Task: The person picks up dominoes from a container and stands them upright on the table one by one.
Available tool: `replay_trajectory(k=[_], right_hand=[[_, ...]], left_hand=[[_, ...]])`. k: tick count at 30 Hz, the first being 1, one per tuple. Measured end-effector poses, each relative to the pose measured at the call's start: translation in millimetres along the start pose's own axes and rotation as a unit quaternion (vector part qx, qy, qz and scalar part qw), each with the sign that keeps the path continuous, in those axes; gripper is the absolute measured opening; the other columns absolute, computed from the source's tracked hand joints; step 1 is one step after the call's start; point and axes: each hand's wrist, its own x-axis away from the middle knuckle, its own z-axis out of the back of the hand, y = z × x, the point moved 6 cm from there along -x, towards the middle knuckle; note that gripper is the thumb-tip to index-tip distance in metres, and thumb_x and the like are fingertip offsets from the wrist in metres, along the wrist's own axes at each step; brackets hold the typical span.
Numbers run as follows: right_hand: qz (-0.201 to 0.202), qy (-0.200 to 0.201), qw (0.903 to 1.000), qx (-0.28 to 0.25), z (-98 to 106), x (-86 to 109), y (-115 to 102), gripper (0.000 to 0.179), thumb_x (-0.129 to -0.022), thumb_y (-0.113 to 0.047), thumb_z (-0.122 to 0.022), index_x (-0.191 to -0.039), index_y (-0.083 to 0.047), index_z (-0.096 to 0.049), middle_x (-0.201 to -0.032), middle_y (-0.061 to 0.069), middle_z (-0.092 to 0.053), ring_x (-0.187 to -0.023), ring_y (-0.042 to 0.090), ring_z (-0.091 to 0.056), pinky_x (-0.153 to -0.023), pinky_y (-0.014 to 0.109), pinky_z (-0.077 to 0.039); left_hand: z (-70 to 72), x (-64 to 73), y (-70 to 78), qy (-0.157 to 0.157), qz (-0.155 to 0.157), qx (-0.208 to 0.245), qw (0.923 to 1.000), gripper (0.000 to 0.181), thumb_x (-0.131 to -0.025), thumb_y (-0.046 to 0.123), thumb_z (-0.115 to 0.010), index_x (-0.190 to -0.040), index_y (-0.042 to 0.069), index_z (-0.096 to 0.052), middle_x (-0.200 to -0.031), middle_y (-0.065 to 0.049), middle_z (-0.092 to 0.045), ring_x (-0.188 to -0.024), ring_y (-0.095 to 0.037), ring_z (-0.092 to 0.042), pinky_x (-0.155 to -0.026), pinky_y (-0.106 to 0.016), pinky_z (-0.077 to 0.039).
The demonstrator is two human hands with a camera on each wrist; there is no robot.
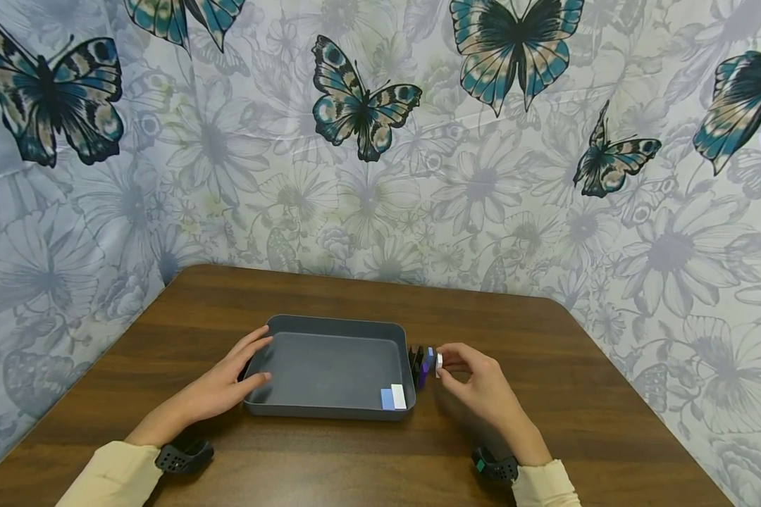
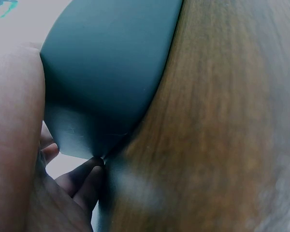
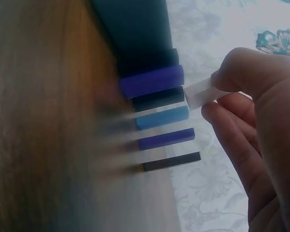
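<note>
My left hand [image 1: 218,377] rests on the left end of a shallow grey tray [image 1: 332,326], its thumb and fingers reaching over the rim. In the left wrist view two fingertips [image 2: 89,181] touch the tray's outer wall [image 2: 106,72] low down. Thumb and fingers of my right hand [image 1: 482,384] pinch a small white block [image 3: 199,93] just right of a row of standing blocks. That row has a blue block [image 3: 163,118], purple blocks [image 3: 152,81] and black ones [image 3: 171,161]. Whether the white block touches the row, I cannot tell.
In the tray's near right corner a light blue block [image 1: 387,399] and a white block [image 1: 398,396] lie side by side. The brown wooden table [image 1: 355,458] extends around the tray. Behind it hangs a butterfly-patterned cloth [image 1: 387,211].
</note>
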Motion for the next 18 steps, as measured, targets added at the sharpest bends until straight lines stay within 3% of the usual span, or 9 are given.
replay_trajectory(k=[18], right_hand=[[-0.065,-0.053,0.9964,0.012,-12.9,6.8,15.0,0.027,-0.087,0.002,-0.079,-0.112,-0.005,-0.070,-0.100,0.005,-0.077,-0.090,0.018,-0.076,-0.080,0.032,-0.061]], left_hand=[[0.8,1.7,2.7,0.000,0.001,-0.001,1.0000,0.067,-0.104,0.024,-0.063,-0.157,-0.003,-0.033,-0.170,-0.019,-0.013,-0.152,-0.052,-0.018,-0.109,-0.074,-0.029]])
